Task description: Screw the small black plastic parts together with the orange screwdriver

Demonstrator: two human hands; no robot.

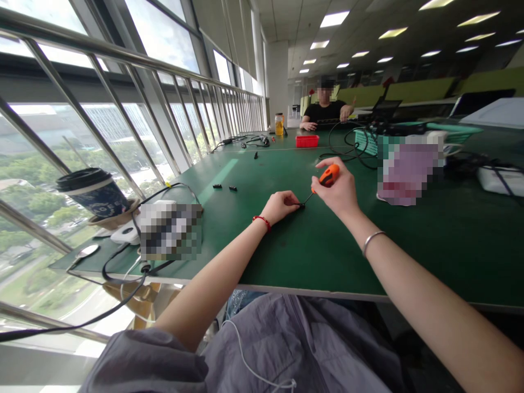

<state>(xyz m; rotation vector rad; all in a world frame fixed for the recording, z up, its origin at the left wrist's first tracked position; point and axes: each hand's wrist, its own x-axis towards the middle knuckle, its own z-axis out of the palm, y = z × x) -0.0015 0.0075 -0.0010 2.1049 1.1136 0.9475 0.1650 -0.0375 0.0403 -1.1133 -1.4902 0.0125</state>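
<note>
My right hand [339,192] is closed round an orange-handled screwdriver [328,176]; its thin shaft slants down and left to a small black part [302,205] on the green table [266,245]. My left hand [280,207] rests on the table with its fingers curled, pinching that small black part at the screwdriver's tip. A red cord circles my left wrist and a silver bangle my right.
Two small black parts [225,187] lie further out on the left. A lidded paper cup [95,192], cables and a white device sit at the left edge by the railing. A red tray [307,141], a green basket [365,142] and a seated person [325,109] are at the far end.
</note>
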